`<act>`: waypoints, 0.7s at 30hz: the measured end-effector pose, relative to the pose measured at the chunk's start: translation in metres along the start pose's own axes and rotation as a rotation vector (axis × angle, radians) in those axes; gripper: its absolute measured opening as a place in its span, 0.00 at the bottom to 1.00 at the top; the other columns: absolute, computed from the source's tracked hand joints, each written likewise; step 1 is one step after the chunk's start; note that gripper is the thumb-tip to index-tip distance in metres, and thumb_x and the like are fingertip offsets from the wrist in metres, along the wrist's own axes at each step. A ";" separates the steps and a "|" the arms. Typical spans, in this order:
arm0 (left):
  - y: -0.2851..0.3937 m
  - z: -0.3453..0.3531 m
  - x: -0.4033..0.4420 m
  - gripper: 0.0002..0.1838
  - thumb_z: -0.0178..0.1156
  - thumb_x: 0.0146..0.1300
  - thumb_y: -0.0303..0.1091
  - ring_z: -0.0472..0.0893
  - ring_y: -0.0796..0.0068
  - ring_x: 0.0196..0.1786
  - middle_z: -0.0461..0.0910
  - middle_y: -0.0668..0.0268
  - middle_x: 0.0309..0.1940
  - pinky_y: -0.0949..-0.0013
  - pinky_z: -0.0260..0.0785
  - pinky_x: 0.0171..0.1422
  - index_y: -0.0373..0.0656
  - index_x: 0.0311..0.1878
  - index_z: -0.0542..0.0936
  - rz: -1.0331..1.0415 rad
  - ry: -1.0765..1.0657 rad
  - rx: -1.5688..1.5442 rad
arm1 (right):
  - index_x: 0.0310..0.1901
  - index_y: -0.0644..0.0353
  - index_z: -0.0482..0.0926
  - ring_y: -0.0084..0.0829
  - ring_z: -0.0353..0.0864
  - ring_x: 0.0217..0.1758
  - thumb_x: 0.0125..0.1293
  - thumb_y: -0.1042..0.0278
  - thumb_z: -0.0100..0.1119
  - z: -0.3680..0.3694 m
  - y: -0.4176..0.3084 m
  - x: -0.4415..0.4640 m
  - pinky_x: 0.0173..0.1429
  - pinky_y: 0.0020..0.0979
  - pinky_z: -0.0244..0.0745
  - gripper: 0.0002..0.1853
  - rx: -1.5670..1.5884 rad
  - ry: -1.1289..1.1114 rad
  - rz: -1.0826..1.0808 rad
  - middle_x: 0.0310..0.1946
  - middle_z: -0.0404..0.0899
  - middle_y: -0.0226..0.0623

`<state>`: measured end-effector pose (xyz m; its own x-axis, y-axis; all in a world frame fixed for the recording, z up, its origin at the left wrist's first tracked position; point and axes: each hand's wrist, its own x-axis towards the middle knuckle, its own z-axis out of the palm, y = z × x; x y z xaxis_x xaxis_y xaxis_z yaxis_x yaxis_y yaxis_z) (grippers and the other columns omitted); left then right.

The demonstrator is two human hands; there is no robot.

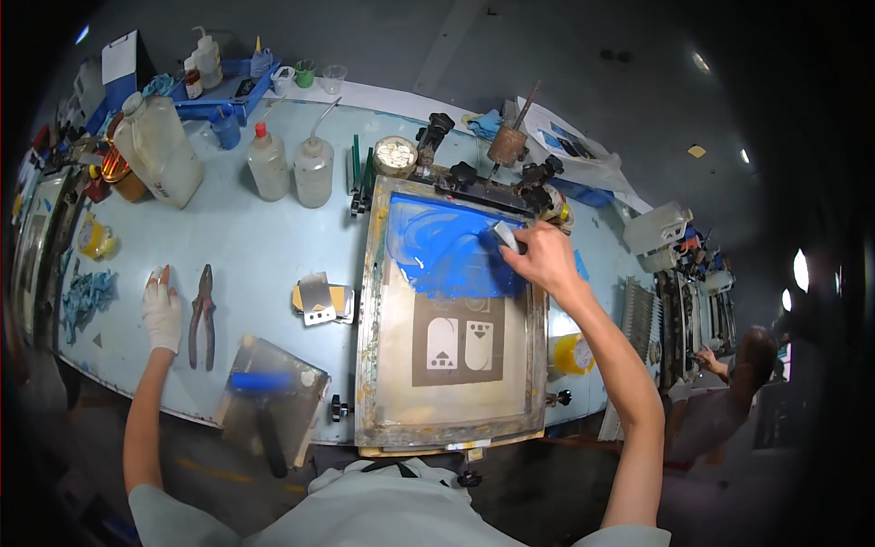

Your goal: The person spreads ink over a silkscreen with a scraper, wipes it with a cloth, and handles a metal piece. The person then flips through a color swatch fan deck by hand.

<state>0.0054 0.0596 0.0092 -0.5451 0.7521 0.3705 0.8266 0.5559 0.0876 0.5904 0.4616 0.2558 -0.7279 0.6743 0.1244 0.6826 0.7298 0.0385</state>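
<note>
My right hand (544, 258) is closed on a small grey scraper (504, 237) at the upper right of the screen-printing frame (372, 365). Bright blue ink (437, 242) is smeared over the upper part of the mesh. Below it, the stencil (459, 345) shows pale rounded shapes on a dark block. My left hand (161, 310), in a white glove with bare fingertips, lies flat on the table, fingers stretched out and holding nothing. Just right of it are dark-handled pliers (202, 319).
A roller with a blue sleeve (262, 381) rests on a plate at the front edge. Beside the frame lie stacked cards (319, 299). Squeeze bottles (313, 171) and a jug (159, 150) stand behind. Clamps (465, 175) hold the frame's back. Another person (729, 392) is at right.
</note>
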 end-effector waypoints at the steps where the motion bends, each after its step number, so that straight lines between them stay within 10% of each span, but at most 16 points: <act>1: 0.002 -0.002 -0.002 0.29 0.58 0.69 0.28 0.72 0.54 0.74 0.74 0.57 0.71 0.52 0.67 0.76 0.45 0.74 0.73 -0.008 -0.012 -0.010 | 0.32 0.62 0.89 0.49 0.86 0.37 0.59 0.50 0.70 -0.003 0.002 0.001 0.47 0.47 0.82 0.19 -0.012 0.008 0.112 0.26 0.85 0.48; 12: 0.003 -0.006 0.001 0.29 0.58 0.69 0.27 0.72 0.53 0.74 0.73 0.58 0.72 0.52 0.67 0.76 0.46 0.74 0.73 -0.034 -0.035 -0.016 | 0.40 0.56 0.92 0.53 0.86 0.36 0.60 0.45 0.69 0.002 -0.039 0.026 0.45 0.49 0.82 0.21 0.281 -0.194 0.151 0.24 0.84 0.51; 21: 0.003 -0.003 -0.002 0.30 0.58 0.70 0.30 0.72 0.56 0.74 0.73 0.61 0.73 0.54 0.67 0.75 0.50 0.75 0.72 -0.053 -0.020 0.023 | 0.36 0.59 0.89 0.45 0.82 0.38 0.60 0.56 0.71 0.036 -0.042 0.032 0.46 0.44 0.79 0.14 0.063 0.127 -0.069 0.25 0.83 0.42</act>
<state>0.0093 0.0580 0.0118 -0.5911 0.7278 0.3477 0.7930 0.6033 0.0851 0.5354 0.4566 0.2223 -0.7559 0.6059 0.2480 0.6232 0.7820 -0.0110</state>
